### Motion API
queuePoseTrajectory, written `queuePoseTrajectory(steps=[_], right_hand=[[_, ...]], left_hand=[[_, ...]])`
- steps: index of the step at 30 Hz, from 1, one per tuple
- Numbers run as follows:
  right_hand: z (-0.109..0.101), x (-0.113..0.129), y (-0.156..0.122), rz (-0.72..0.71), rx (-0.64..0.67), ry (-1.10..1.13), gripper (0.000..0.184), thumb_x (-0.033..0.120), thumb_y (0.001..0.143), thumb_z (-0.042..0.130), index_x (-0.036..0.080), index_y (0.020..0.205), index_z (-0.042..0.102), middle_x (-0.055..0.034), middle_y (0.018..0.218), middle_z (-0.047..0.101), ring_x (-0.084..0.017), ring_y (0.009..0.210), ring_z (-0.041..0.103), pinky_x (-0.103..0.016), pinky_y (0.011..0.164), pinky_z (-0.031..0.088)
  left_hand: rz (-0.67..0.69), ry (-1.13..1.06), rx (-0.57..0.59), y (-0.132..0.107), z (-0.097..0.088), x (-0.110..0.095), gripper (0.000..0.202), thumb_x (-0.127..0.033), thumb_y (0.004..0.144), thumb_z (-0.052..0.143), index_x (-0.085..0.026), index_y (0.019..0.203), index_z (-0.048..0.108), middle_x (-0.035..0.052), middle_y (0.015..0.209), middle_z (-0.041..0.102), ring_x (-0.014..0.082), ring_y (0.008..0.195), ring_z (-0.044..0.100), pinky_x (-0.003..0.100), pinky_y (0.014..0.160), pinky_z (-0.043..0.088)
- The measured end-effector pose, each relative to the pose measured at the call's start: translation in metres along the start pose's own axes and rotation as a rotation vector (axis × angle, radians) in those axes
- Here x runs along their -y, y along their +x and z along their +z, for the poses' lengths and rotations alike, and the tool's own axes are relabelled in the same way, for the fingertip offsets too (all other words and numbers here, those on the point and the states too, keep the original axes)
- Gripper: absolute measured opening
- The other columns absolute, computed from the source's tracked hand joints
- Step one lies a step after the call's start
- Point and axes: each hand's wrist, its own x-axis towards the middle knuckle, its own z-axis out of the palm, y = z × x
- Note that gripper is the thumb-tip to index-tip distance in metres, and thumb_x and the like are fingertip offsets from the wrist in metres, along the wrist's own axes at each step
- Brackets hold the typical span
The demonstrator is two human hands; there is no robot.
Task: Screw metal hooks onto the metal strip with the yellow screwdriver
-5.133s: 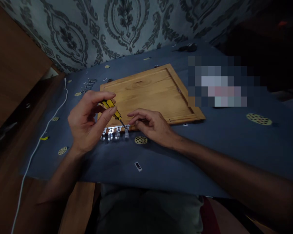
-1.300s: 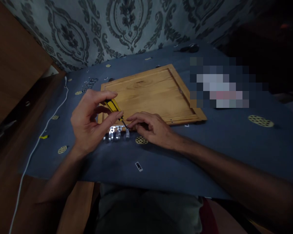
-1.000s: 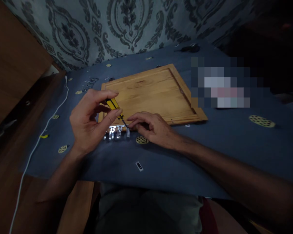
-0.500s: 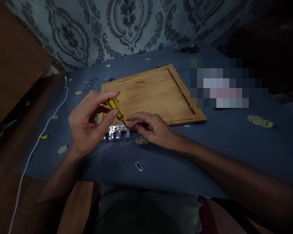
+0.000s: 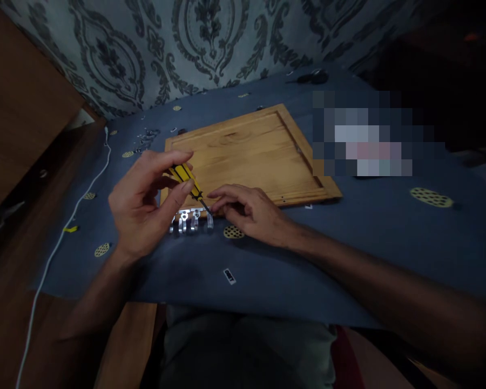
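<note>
My left hand (image 5: 143,202) grips the yellow and black handle of a screwdriver (image 5: 188,181) between thumb and fingers. Its shaft slants down to the right, and the tip meets the right end of a shiny metal hook rack (image 5: 184,215). That rack lies along the near edge of a framed wooden panel (image 5: 243,151), its several hooks hanging over the blue cloth. Beside the tip, my right hand (image 5: 253,213) has its fingers bent and drawn together at the rack's end. Whatever those fingertips pinch is hidden or too small to make out.
The panel lies on a blue patterned cloth (image 5: 178,270). At the back left is a small heap of metal pieces (image 5: 148,138). A dark tool (image 5: 314,77) lies near the patterned wall covering. A white cable (image 5: 75,213) runs down the left side. An area on the right is pixelated.
The whole view has shifted slightly, so things sit a little farther left. Both hands keep nearly the same pose, with the screwdriver tip still at the rack's right end.
</note>
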Motion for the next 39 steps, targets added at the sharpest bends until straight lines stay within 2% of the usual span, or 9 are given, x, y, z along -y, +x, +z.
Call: queuePoseTrajectory(steps=[4,9,13,22,28,35,39], right_hand=[[0.0014,-0.0008,0.0006,-0.01,-0.005,-0.014,0.038,0.006,0.085,0.051,0.016,0.119,0.067,-0.0062,0.097,0.08,-0.017,0.087,0.077,-0.03,0.077,0.059],[0.0016,-0.0018,0.0004,-0.013,-0.021,-0.009,0.04,0.004,0.085,0.051,0.017,0.119,0.066,-0.0056,0.096,0.08,-0.017,0.086,0.078,-0.029,0.075,0.059],[0.0009,-0.0015,-0.0002,0.004,-0.015,0.0,0.04,0.005,0.085,0.05,0.015,0.121,0.066,-0.0077,0.097,0.08,-0.017,0.086,0.078,-0.028,0.074,0.059],[-0.0002,0.0014,0.0002,0.005,-0.017,-0.02,0.042,0.004,0.084,0.051,0.018,0.119,0.067,-0.0052,0.096,0.081,-0.018,0.088,0.078,-0.031,0.079,0.06],[0.0002,0.0008,0.0012,-0.004,-0.016,-0.051,0.04,0.002,0.083,0.052,0.018,0.116,0.068,-0.0051,0.096,0.082,-0.018,0.088,0.078,-0.03,0.078,0.059],[0.0004,-0.001,0.0016,-0.011,-0.012,-0.046,0.042,0.002,0.082,0.051,0.019,0.115,0.069,-0.0043,0.096,0.082,-0.017,0.087,0.078,-0.031,0.08,0.06],[0.0001,-0.0003,0.0019,0.0,-0.013,-0.046,0.042,0.002,0.081,0.052,0.019,0.116,0.069,-0.0045,0.096,0.082,-0.018,0.089,0.078,-0.034,0.083,0.06]], left_hand=[[-0.004,-0.001,0.011,-0.0002,-0.001,-0.0004,0.041,-0.019,0.092,0.075,-0.04,0.126,0.071,-0.0004,0.109,0.072,0.0169,0.092,0.072,0.032,0.07,0.066],[0.02,0.014,-0.01,0.0002,-0.0008,0.0,0.033,-0.028,0.092,0.076,-0.039,0.123,0.072,0.0003,0.106,0.073,0.0182,0.088,0.071,0.033,0.068,0.065],[0.027,0.005,-0.047,0.0009,-0.0004,-0.0002,0.036,-0.023,0.091,0.077,-0.038,0.124,0.072,0.0004,0.106,0.072,0.0173,0.087,0.072,0.03,0.066,0.064],[0.039,-0.008,-0.012,0.0006,0.0002,0.0019,0.038,-0.022,0.091,0.076,-0.038,0.125,0.071,0.0007,0.106,0.071,0.017,0.088,0.07,0.031,0.07,0.065],[0.048,0.002,-0.005,0.0003,0.0003,0.0027,0.04,-0.019,0.091,0.075,-0.039,0.126,0.071,0.0008,0.108,0.071,0.0173,0.089,0.07,0.032,0.07,0.066],[0.044,-0.032,0.014,-0.0002,0.0013,0.0031,0.042,-0.023,0.088,0.08,-0.04,0.125,0.07,0.0013,0.107,0.07,0.0185,0.089,0.07,0.034,0.069,0.065],[0.074,0.021,-0.058,-0.0001,0.0031,-0.0008,0.038,-0.023,0.084,0.085,-0.038,0.118,0.074,0.001,0.1,0.068,0.0166,0.085,0.068,0.03,0.063,0.062]])
